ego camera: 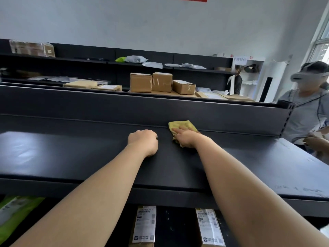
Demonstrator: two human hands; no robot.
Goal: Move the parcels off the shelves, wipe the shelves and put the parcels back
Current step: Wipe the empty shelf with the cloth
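A black top shelf (71, 154) stretches in front of me with no parcels on it. My right hand (187, 138) presses a yellow-green cloth (181, 126) flat against the shelf near its back panel. My left hand (143, 141) rests on the shelf just left of the cloth, its fingers curled shut with nothing in them. On the shelf below, two brown parcels with white labels (144, 227) (210, 229) lie under the front edge, and a green bag parcel (16, 211) lies at the left.
Behind the back panel (124, 106), cardboard boxes (151, 82) and flat parcels lie on another rack. Grey mailer bags (136, 59) lie on the far wall shelves. A person in a grey shirt wearing a headset (306, 111) stands at the shelf's right end.
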